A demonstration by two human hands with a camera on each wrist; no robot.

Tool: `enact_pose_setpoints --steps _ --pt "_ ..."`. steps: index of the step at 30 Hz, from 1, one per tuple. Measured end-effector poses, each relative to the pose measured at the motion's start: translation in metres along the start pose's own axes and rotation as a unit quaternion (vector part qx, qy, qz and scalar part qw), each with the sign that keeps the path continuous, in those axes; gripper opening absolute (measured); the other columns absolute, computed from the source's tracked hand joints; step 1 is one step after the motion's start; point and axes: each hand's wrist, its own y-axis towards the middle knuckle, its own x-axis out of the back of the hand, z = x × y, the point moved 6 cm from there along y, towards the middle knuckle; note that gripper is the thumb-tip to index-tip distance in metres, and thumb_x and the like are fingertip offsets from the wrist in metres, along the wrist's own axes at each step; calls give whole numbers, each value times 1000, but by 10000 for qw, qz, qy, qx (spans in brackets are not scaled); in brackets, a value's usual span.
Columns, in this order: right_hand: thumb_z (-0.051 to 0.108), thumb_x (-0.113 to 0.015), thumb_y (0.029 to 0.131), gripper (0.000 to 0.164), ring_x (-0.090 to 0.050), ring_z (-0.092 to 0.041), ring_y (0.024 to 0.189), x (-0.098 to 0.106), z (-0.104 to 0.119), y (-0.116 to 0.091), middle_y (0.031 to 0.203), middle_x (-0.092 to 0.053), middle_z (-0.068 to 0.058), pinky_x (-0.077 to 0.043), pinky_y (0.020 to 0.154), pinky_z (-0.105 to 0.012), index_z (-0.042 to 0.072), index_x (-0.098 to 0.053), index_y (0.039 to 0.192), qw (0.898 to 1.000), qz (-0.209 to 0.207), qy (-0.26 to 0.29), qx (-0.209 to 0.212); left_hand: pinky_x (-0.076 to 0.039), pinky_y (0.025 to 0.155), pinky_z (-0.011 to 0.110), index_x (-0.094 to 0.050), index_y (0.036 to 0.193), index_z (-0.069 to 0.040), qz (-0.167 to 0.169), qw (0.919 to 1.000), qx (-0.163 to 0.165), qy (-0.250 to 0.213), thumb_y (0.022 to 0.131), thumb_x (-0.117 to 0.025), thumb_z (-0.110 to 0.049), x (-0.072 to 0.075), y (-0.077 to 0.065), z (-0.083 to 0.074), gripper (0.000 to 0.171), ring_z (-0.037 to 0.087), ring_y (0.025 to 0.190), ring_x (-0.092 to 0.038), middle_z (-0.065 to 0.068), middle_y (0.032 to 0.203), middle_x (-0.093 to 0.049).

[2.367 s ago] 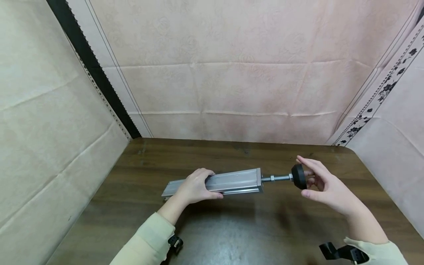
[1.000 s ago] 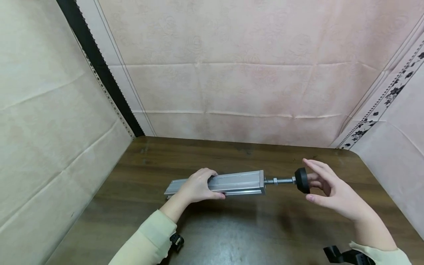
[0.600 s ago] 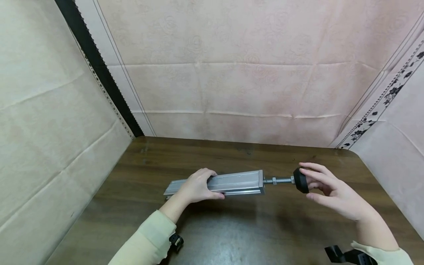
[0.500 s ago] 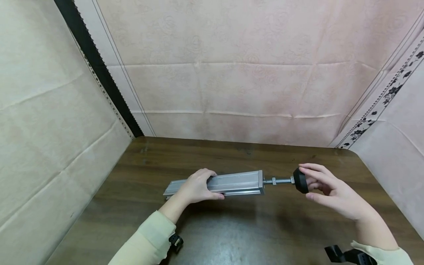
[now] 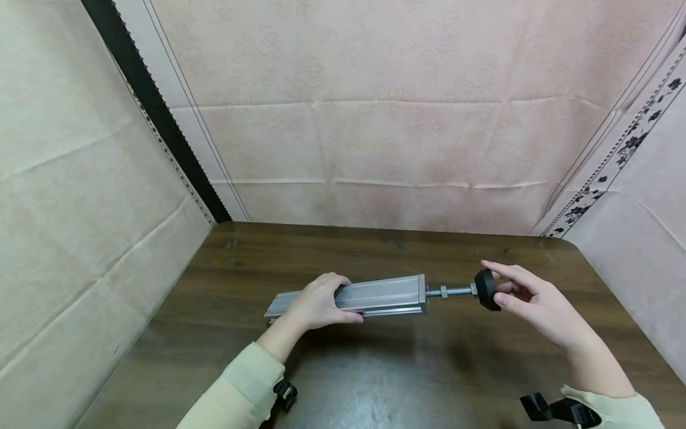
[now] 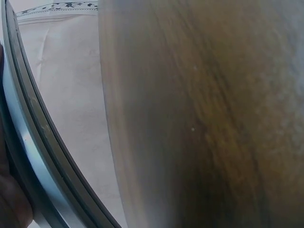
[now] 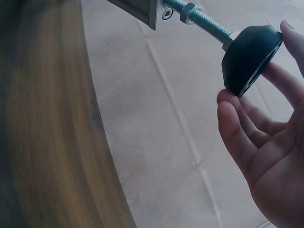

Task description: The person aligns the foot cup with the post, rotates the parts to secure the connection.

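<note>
My left hand (image 5: 317,305) grips a silver aluminium profile (image 5: 386,293) from above, thumb along its near side. A threaded rod (image 5: 458,291) with a hex nut (image 7: 189,13) sticks out of the profile's right end. On the rod's outer tip sits a black levelling foot (image 5: 486,290). My right hand (image 5: 536,305) holds this foot by its rim, fingers and thumb spread round the edge. The right wrist view shows fingertips at the foot (image 7: 247,54) on opposite sides. In the left wrist view only a grooved side of the profile (image 6: 42,137) shows, with part of the hand at the edge.
The brown wood-grain table (image 5: 375,375) lies beneath, the profile held above it. Pale patterned cloth (image 5: 375,119) hangs behind and on both sides. Black wrist mounts (image 5: 557,410) sit at both cuffs.
The right hand's thumb has moved up onto the foot's edge and its fingers have shifted round the rim. The left hand and profile have stayed nearly still; the head view has shifted slightly.
</note>
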Motion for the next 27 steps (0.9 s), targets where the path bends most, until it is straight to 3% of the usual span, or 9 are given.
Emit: enact_pose_setpoints --steps 4,8,14,23,27 --pt "-15 -51 86 59 -62 -7 91 -1 2 0 127 -44 5 -48 70 -22 0 -37 141 9983 339 335 330 -46 85 38 -59 116 -10 -11 10000 4 19 65 -76 -60 0 0 1 73 16 98 -52 2 111 -57" --pt "-22 -55 79 72 -61 -10 95 -3 3 -1 139 -32 -3 -48 75 -20 -4 -27 144 9917 644 901 656 -46 85 38 -59 115 -11 -26 10000 -17 29 65 -76 -61 1 -1 3 73 16 98 -52 1 110 -57" --pt "-30 -60 67 80 -59 -16 93 -8 5 0 144 -23 -19 -47 81 -20 -13 -29 139 9803 742 1383 1202 -46 84 38 -59 114 -10 -64 10000 -67 29 65 -77 -59 3 -2 2 72 17 97 -52 2 109 -58" --pt "-29 -59 72 83 -61 -13 94 -9 5 -1 142 -27 -7 -50 71 -23 -4 -27 144 9858 1015 1024 861 -46 84 38 -59 115 -10 -14 10000 -22 4 65 -77 -59 3 -1 0 72 17 97 -52 2 110 -58" --pt "-22 -63 75 82 -62 -12 80 -7 3 -2 124 -45 -2 -47 58 -25 0 -27 145 9912 871 826 562 -46 84 38 -59 116 -10 47 10000 30 -3 65 -76 -60 2 -2 0 74 16 97 -51 2 111 -57"
